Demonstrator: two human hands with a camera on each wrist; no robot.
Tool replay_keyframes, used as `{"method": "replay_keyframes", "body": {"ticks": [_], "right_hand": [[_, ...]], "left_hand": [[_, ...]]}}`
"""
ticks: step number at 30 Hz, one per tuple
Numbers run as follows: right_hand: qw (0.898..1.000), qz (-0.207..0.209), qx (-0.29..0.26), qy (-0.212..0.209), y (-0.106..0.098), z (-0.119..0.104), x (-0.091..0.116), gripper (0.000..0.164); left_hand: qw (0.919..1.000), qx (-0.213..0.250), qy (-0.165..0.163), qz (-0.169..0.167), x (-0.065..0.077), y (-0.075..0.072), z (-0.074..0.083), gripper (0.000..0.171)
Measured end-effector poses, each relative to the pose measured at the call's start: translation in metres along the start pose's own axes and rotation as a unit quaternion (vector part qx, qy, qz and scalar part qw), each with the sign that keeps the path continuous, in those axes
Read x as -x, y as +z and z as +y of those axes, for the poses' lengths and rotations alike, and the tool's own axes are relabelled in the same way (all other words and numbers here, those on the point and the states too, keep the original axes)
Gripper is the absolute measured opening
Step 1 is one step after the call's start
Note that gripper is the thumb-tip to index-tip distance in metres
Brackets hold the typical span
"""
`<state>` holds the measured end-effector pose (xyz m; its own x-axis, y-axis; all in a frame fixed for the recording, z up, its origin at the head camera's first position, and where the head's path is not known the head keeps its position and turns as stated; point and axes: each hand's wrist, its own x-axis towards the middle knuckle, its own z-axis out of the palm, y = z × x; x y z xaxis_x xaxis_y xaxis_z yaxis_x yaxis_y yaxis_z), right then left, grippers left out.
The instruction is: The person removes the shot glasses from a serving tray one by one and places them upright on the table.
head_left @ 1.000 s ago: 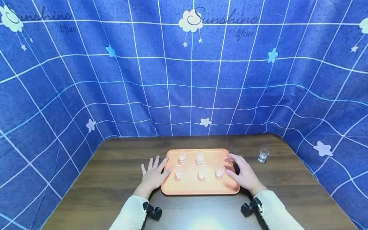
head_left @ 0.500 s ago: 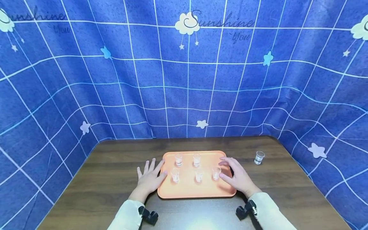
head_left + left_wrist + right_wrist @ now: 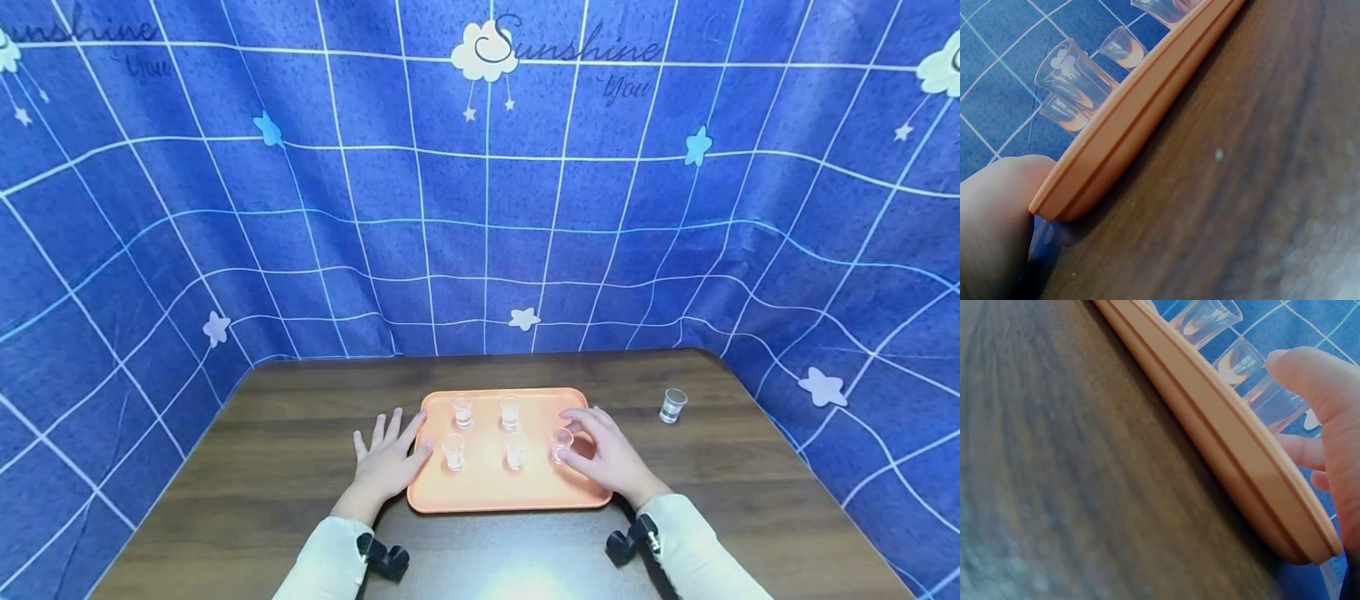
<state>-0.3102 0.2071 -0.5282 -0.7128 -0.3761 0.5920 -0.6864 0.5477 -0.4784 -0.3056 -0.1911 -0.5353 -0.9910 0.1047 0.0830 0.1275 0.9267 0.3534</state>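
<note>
Several small clear shot glasses stand in two rows on an orange tray [image 3: 495,493]. My left hand [image 3: 386,467] lies spread along the tray's left side, its thumb at the rim; the thumb also shows in the left wrist view. Over the tray's right side, my right hand [image 3: 611,458] curves about the front-right shot glass [image 3: 561,439], thumb in front and fingertips behind. In the right wrist view that glass [image 3: 1270,405] stands between thumb and fingers; a firm hold is not visible. The other glasses include a front-left shot glass [image 3: 453,450] and a front-middle one [image 3: 514,451].
Another shot glass [image 3: 672,406] stands alone on the brown wooden table [image 3: 300,450], right of the tray. A blue curtain [image 3: 480,192] with white grid lines surrounds the table's back and sides. Both wrists wear black camera mounts.
My right hand has moved left, from the tray's right edge to around the front-right glass, its thumb and fingers closer to it. The left hand stays by the tray. The head view shifted slightly.
</note>
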Motion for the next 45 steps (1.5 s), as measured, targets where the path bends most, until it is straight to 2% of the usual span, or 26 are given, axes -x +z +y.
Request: {"method": "replay_keyframes", "body": {"ticks": [17, 21, 28, 35, 45], "right_hand": [[1.000, -0.024, 0.005, 0.006, 0.0011, -0.0004, -0.0014, 0.044], [1.000, -0.022, 0.003, -0.009, 0.0023, 0.0000, -0.0028, 0.042], [1.000, -0.027, 0.008, -0.002, 0.0027, 0.0018, -0.0009, 0.040], [1.000, -0.013, 0.006, -0.019, 0.0022, 0.0036, 0.0002, 0.042], [1.000, -0.025, 0.017, 0.010, 0.0001, 0.0003, 0.0002, 0.042]], "left_hand": [[1.0000, 0.005, 0.001, 0.001, 0.0010, -0.0026, 0.0016, 0.063], [1.0000, 0.007, 0.000, -0.001, 0.0004, -0.0029, 0.0005, 0.063], [1.0000, 0.002, 0.001, 0.000, 0.0006, -0.0030, 0.0004, 0.063], [1.0000, 0.004, 0.003, 0.000, 0.0003, -0.0029, 0.0021, 0.063], [1.0000, 0.000, -0.002, -0.003, 0.0016, -0.0050, 0.0040, 0.064]]}}
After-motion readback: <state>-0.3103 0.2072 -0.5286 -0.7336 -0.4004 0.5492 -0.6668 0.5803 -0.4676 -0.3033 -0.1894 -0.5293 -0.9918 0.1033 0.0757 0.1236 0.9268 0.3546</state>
